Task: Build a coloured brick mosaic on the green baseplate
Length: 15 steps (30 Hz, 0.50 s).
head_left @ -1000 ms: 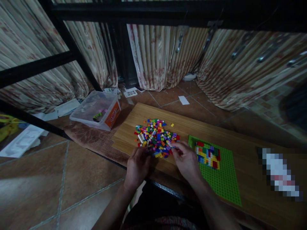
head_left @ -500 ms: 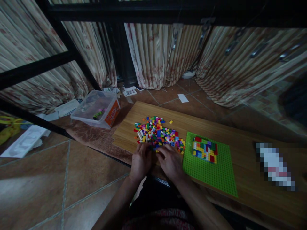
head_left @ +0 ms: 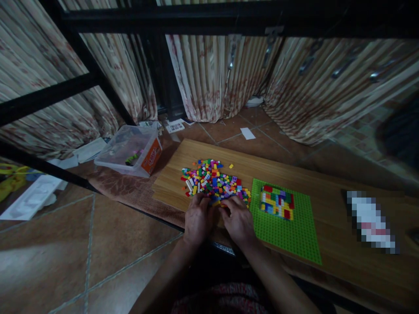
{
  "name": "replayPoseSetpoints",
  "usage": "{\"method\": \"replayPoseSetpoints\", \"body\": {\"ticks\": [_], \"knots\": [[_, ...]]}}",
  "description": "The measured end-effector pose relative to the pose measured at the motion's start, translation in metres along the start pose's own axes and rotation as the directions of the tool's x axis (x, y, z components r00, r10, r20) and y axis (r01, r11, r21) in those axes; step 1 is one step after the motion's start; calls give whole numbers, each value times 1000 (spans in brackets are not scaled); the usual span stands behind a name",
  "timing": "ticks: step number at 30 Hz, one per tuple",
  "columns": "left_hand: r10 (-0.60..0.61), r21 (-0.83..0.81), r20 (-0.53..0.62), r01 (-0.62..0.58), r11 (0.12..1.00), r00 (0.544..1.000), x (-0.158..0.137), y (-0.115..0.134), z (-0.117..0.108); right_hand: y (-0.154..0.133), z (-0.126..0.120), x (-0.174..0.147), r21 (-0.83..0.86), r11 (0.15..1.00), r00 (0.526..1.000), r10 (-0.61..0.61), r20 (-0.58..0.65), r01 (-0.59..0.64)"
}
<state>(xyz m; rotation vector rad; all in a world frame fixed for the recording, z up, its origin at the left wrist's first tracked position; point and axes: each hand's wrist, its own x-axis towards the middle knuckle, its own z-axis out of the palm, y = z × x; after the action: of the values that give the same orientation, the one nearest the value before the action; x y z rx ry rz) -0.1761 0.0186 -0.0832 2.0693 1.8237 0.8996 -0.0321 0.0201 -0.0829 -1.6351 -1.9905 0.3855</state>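
At the near side of a pile of small coloured toy bricks (head_left: 214, 179), my left hand (head_left: 199, 218) has its fingers curled in. My right hand (head_left: 238, 218) is close beside it, thumb and fingers pinched together. Yellow and blue bits show between the fingertips, but what each hand grips is too small and dark to make out. Right of my hands lies a green baseplate (head_left: 291, 237). On its upper part sits a multicoloured block of joined bricks (head_left: 277, 203).
The wooden table (head_left: 330, 218) bears a blurred-out item (head_left: 371, 222) at the right. A clear plastic box (head_left: 127, 150) with an orange label stands to the left. Dark metal bars (head_left: 108, 93) and striped curtains (head_left: 203, 78) are behind. Papers (head_left: 248, 133) lie on the tiled floor.
My hands have shifted slightly right against the pile, and yellow now shows between the fingertips where blue showed before. The view has turned a little. The baseplate and its bricks look the same.
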Motion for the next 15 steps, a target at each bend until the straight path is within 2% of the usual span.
{"method": "replayPoseSetpoints", "body": {"ticks": [5,9,11,13,15], "knots": [[-5,-33,-25,5,999,1000,-1,-2,0,3,-3,-2,59,998,999,28,-27,-26],[10,-100,-80,-18,995,997,-2,3,-5,-3,-10,-2,274,954,985,149,-82,-122],[15,-145,-105,-30,989,994,-1,8,-8,-11,-11,-1,475,854,963,267,-48,-213],[12,-194,-108,-33,980,994,1,13,-11,-19,-8,2,683,674,933,359,30,-282],[1,-247,-93,-24,969,996,2,18,-13,-25,-5,6,825,483,909,407,85,-293]]}}
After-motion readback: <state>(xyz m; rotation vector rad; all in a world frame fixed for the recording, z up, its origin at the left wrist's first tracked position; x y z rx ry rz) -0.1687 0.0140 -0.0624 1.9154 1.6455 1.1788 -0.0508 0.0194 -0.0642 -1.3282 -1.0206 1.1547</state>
